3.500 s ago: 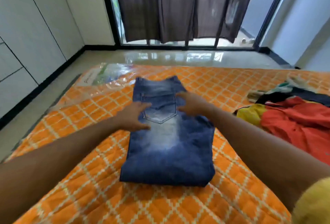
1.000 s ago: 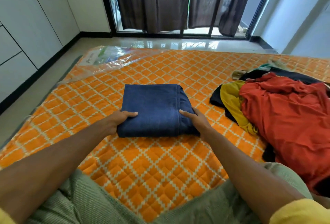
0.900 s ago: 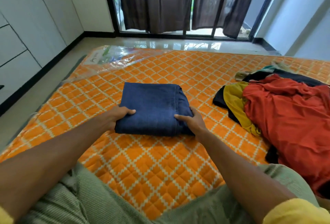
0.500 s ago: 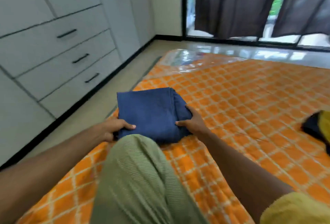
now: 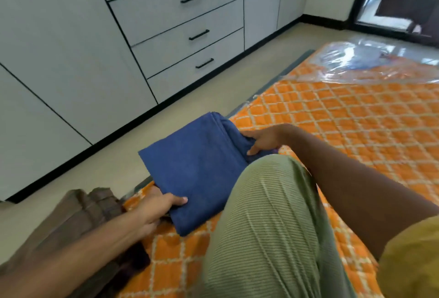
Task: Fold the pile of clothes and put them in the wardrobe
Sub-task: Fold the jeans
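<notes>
Transfer looks under way: left hand (image 5: pixel 164 205) and right hand (image 5: pixel 263 141) clasp opposite ends of the folded dark-blue denim jeans (image 5: pixel 197 169) above the edge of the orange quilted mattress (image 5: pixel 356 119); next, the shut white wardrobe (image 5: pixel 180 34) needs opening.

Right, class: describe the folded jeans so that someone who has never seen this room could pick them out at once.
Find the orange quilted mattress beside the white wardrobe. At its wardrobe-side edge, the left hand and right hand hold a flat folded bundle. These jeans are plain dark blue, unlike the brown pile beside them.
</notes>
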